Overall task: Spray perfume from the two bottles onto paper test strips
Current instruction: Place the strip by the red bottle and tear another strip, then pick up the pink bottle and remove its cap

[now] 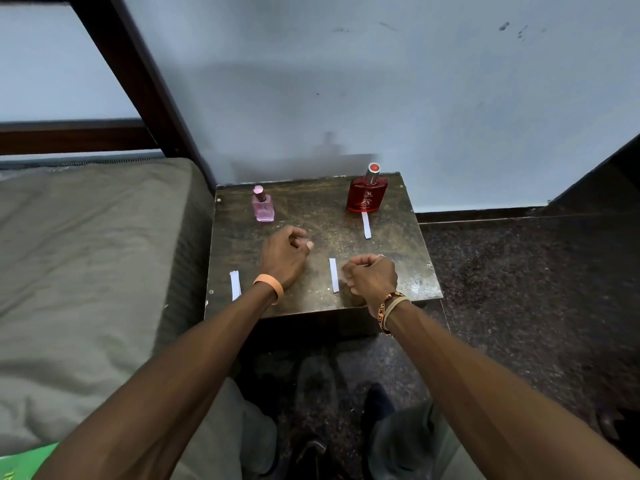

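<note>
**Both bottles untouched, both hands curled over the strips**

No bottle is gripped, so the step in hand is judged to be the reach for the first bottle. The pink bottle (263,206) stands upright at the far left of the small table (398,271). The red bottle (366,197) stands upright at the far right, well apart from it. Three paper strips are laid flat: the left strip (235,285) at the near left edge, the middle strip (334,275) near the front, and the far strip (366,225) with its end just before the red bottle.

To do the step well, the bottle should be taken round its body, so that one finger is left free for the top (whether a cap must be removed first cannot be told). The nozzle should be turned toward one strip only, and that strip is better lifted away from the others, so that the two scents are not mixed. The pink bottle is narrow and could be tipped by a careless reach.

The left hand (284,254) is held over the middle of the table, back upward, fingers curled toward the thumb; nothing is seen in it. The right hand (370,277) is closed to a fist just beside the middle strip, and nothing is seen held. Both forearms are stretched forward.
</note>
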### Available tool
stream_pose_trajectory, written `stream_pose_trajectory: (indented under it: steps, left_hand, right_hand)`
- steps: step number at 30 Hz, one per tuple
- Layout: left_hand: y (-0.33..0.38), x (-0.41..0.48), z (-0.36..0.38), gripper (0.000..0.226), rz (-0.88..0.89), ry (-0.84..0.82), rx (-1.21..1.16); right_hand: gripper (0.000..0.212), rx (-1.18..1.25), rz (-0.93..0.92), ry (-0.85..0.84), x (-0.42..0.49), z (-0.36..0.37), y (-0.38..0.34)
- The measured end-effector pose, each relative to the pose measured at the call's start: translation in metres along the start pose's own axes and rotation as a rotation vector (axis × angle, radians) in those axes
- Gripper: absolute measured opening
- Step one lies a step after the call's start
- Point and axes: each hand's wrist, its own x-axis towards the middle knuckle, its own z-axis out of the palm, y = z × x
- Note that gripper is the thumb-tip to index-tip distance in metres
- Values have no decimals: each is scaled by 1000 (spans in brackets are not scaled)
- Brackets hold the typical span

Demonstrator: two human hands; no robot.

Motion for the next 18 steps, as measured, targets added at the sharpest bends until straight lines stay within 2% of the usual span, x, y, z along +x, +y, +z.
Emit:
stream_pose_trajectory:
  steps: [7, 10, 15, 18]
  left_hand:
    - [-1, 17, -49, 16, -58, 272, -76]
    - [-14, 33, -57, 12, -68, 300, -85]
    - [-43, 55, -58, 24, -89, 288, -44]
    - [-58, 63, -55, 26, -102, 288, -38]
  right_hand:
    - [15, -1, -200, -152, -17, 28, -41]
    - [16, -64, -275, -219, -17, 52, -52]
    - [26, -151, -341, -279, -5, 93, -60]
    - [22, -187, -362, -274, 3, 110, -64]
